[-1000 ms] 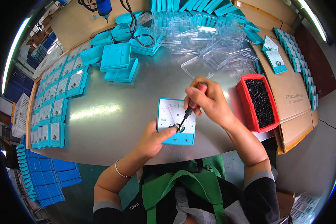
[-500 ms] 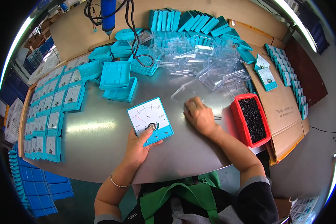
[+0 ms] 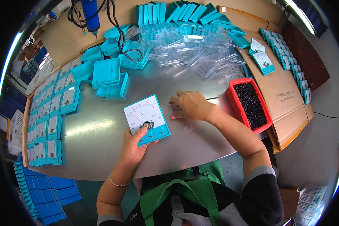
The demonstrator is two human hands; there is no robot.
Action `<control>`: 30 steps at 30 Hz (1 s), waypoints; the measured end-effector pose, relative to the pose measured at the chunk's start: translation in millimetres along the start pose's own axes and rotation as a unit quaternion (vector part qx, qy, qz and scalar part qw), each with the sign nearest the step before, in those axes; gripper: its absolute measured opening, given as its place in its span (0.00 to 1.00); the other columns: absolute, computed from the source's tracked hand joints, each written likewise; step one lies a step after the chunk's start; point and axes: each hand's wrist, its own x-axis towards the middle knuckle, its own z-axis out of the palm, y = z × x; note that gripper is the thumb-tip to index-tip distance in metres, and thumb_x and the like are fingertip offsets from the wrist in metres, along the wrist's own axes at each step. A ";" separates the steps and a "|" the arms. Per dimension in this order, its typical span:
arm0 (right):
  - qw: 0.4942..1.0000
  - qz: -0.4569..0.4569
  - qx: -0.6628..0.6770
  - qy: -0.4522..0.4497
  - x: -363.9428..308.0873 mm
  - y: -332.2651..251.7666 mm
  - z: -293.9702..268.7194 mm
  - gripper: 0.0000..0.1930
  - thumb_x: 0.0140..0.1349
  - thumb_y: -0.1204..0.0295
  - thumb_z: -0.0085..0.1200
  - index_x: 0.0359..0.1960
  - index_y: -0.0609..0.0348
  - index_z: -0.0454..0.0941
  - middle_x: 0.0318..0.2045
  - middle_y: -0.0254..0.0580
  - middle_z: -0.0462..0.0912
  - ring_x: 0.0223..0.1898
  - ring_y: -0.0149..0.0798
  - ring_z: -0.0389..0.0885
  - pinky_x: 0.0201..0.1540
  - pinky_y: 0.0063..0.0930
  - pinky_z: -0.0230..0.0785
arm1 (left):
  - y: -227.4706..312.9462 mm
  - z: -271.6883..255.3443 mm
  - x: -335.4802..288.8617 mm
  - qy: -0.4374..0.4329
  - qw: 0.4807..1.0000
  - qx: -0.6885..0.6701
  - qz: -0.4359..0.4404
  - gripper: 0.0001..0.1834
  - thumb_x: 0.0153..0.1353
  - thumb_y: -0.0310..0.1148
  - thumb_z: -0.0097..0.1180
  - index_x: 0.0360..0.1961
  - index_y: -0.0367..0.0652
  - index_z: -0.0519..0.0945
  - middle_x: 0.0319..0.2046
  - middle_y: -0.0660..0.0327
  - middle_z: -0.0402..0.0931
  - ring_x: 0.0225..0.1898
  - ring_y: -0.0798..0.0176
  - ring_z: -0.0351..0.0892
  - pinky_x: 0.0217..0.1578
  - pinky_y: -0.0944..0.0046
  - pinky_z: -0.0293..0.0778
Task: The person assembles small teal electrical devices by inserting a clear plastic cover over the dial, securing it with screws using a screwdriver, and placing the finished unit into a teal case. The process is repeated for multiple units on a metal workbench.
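Note:
My left hand [image 3: 135,145] grips a panel voltmeter [image 3: 147,117] by its lower part, thumb over the front near the round metal movement. The meter has a white scale plate with a red needle, and a turquoise base with small screws. To its right is my right hand [image 3: 192,106], thumb and fingers curved around a clear plastic cover [image 3: 185,127]. Only faint outlines of that cover show against the shiny metal table [image 3: 101,150]. A thin dark tool [image 3: 213,98] lies by the right wrist.
A red bin [image 3: 268,121] of small black parts stands at right, beside cardboard [image 3: 286,109] bearing finished meters. Clear covers [image 3: 207,62] and turquoise cases [image 3: 106,73] are piled at the back. Rows of meters [image 3: 54,126] line the left. A blue driver [image 3: 90,17] hangs overhead.
My right hand has moved left toward the meter, and the clear cover has left its spot on the table. The left hand keeps its hold on the voltmeter. The whole view has shifted slightly.

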 end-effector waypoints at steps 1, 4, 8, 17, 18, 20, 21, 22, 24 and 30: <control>0.995 0.063 -0.075 -0.029 -6.3 -9.1 -3.4 0.20 0.52 0.56 0.60 0.33 0.63 0.77 0.29 0.51 0.81 0.28 0.49 0.82 0.33 0.41 0.74 | -1.1 1.9 -1.3 0.006 1.000 -0.001 0.001 0.20 0.60 0.30 0.56 0.51 0.35 0.68 0.42 0.54 0.77 0.38 0.60 0.81 0.36 0.60 0.80; 0.987 0.141 -0.077 -0.014 -31.3 -24.5 9.3 0.19 0.52 0.53 0.59 0.28 0.60 0.79 0.23 0.48 0.81 0.28 0.49 0.83 0.32 0.40 0.76 | -10.2 16.7 2.0 0.020 1.000 0.004 0.002 0.21 0.60 0.29 0.56 0.53 0.35 0.67 0.45 0.55 0.76 0.43 0.60 0.79 0.42 0.59 0.77; 0.985 0.140 -0.084 0.052 -73.0 -33.5 -8.7 0.13 0.54 0.61 0.58 0.26 0.59 0.77 0.22 0.45 0.81 0.24 0.48 0.82 0.27 0.36 0.75 | -27.4 28.2 15.6 0.021 0.998 0.056 -0.001 0.24 0.57 0.27 0.59 0.54 0.33 0.68 0.45 0.56 0.76 0.47 0.61 0.77 0.49 0.60 0.72; 0.939 0.293 -0.159 0.079 -171.3 96.7 -51.9 0.04 0.51 0.74 0.53 0.27 0.58 0.79 0.26 0.48 0.79 0.32 0.50 0.79 0.35 0.43 0.71 | -7.3 8.8 37.7 0.008 0.993 0.117 -0.006 0.23 0.56 0.24 0.58 0.53 0.33 0.68 0.47 0.55 0.75 0.49 0.62 0.76 0.52 0.59 0.72; 0.938 0.303 -0.143 0.089 -172.2 95.8 -51.1 0.04 0.51 0.75 0.53 0.28 0.58 0.79 0.26 0.48 0.80 0.33 0.50 0.80 0.36 0.44 0.71 | -5.5 8.3 37.1 0.015 0.995 0.097 0.001 0.23 0.56 0.24 0.58 0.53 0.33 0.69 0.47 0.55 0.75 0.49 0.62 0.76 0.51 0.59 0.72; 0.930 0.341 -0.103 0.092 -173.5 87.0 -59.4 0.07 0.51 0.76 0.52 0.31 0.57 0.81 0.29 0.49 0.82 0.35 0.51 0.80 0.38 0.44 0.71 | 1.2 10.5 32.4 0.038 0.997 0.060 0.017 0.22 0.56 0.25 0.58 0.52 0.33 0.69 0.47 0.55 0.75 0.48 0.62 0.76 0.51 0.60 0.72; 0.928 0.342 -0.117 0.094 -177.8 89.7 -61.3 0.06 0.51 0.75 0.53 0.30 0.57 0.80 0.29 0.50 0.82 0.35 0.51 0.80 0.38 0.44 0.71 | 6.2 9.6 28.4 0.043 0.997 0.054 0.021 0.22 0.56 0.25 0.58 0.52 0.33 0.69 0.47 0.56 0.75 0.48 0.62 0.77 0.51 0.60 0.72; 0.930 0.330 -0.095 0.132 -182.6 91.1 -62.8 0.05 0.50 0.75 0.54 0.31 0.57 0.79 0.27 0.49 0.81 0.33 0.52 0.80 0.37 0.43 0.71 | 12.1 8.8 24.4 0.048 0.997 0.047 0.026 0.22 0.56 0.25 0.58 0.52 0.33 0.69 0.46 0.56 0.75 0.48 0.62 0.77 0.51 0.60 0.72; 0.925 0.338 -0.082 0.156 -182.0 84.8 -71.8 0.06 0.51 0.74 0.54 0.31 0.60 0.74 0.26 0.48 0.79 0.32 0.51 0.79 0.35 0.43 0.70 | 19.0 3.8 21.1 0.047 0.998 0.025 0.028 0.22 0.56 0.25 0.58 0.52 0.33 0.69 0.46 0.56 0.75 0.48 0.62 0.77 0.50 0.60 0.73; 0.944 0.238 -0.041 0.225 -149.1 49.8 -74.2 0.04 0.51 0.80 0.54 0.29 0.63 0.75 0.24 0.47 0.78 0.27 0.46 0.78 0.30 0.34 0.70 | 10.5 -12.7 20.2 0.060 0.998 -0.009 0.028 0.22 0.57 0.26 0.57 0.53 0.33 0.68 0.46 0.55 0.75 0.47 0.61 0.78 0.49 0.58 0.75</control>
